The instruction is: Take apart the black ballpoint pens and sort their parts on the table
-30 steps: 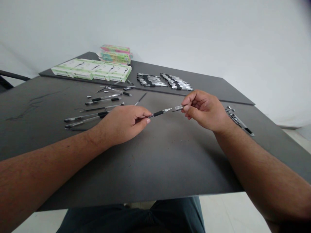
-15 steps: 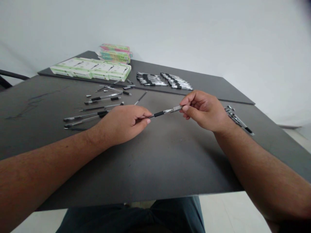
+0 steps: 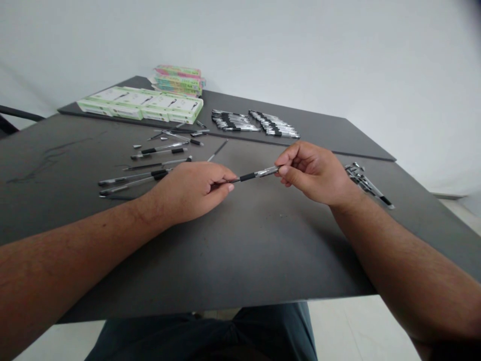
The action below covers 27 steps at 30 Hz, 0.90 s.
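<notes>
A clear gel pen (image 3: 247, 177) with a black grip stretches between my two hands above the dark table. My left hand (image 3: 197, 190) pinches the pen's barrel between thumb and fingertips, covering its rear end. At the other end, my right hand (image 3: 310, 170) pinches a transparent pen cap (image 3: 267, 172), which sits over the pen's tip and reaches close to the grip. Beside my left hand lie several loose pens and pen parts (image 3: 160, 153). Right of my right hand are several caps and a pen in a small heap (image 3: 370, 186).
White and green flat boxes (image 3: 146, 104) cover the back left, with colourful packets (image 3: 178, 80) stacked behind them. Two rows of pens (image 3: 235, 121) rest on the raised rear panel (image 3: 330, 131). The grey table's front edge (image 3: 210, 311) is near my legs.
The cap in my right hand has slid left, further over the pen's tip and nearer the grip. My left hand has stayed almost still, holding the pen.
</notes>
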Motion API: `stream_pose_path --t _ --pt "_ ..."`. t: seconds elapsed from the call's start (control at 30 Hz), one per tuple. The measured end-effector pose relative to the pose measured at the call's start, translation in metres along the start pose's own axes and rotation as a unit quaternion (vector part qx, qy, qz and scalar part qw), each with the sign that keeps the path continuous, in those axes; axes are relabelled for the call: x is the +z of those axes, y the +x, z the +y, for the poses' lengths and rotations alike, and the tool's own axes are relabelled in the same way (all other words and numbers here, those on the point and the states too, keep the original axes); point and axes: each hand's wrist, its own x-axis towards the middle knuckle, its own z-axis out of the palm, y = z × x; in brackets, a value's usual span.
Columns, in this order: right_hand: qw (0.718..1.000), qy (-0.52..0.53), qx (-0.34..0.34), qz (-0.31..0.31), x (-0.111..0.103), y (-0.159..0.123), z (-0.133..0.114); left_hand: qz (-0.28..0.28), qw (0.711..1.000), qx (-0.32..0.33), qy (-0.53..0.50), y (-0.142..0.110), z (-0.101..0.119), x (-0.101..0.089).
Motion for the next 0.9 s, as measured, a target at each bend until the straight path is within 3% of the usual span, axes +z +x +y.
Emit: stream_pose_path --t 0.5,0.9 --pt "0.999 -0.012 0.022 -0.023 0.0052 -0.0014 -0.0039 -0.014 1.000 0.016 -0.006 -0.0004 0.0020 -0.0024" --pt "0.997 0.059 0.020 -0.035 0.0071 0.0010 -0.0060 -0.016 1.000 0.015 -0.001 0.0002 0.0022 -0.0033"
